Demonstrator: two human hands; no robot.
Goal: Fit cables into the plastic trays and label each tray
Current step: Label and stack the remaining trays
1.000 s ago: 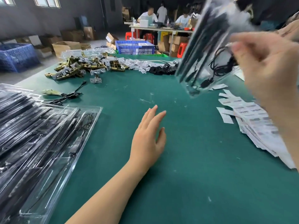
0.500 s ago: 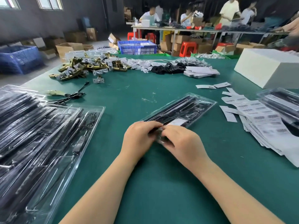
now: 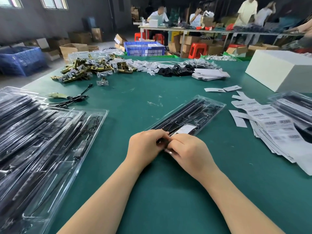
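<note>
A stack of clear trays (image 3: 42, 141) holding black cables is cut off by the left and lower edges. Beyond it, a loose cable (image 3: 74, 100) and a heap of brass parts (image 3: 87, 69) are seen on the green table (image 3: 168, 191). At centre, one tray (image 3: 190, 114) lies flat and slantwise, its near end hidden under both hands. The left hand (image 3: 145, 146) and right hand (image 3: 187, 152) are curled onto that end; the fingertips are concealed, so what exactly is pinched cannot be told. A white label (image 3: 185, 128) is seen on the tray. Barcode labels (image 3: 273, 125) and more trays (image 3: 293, 107), blurred, are cropped at right.
</note>
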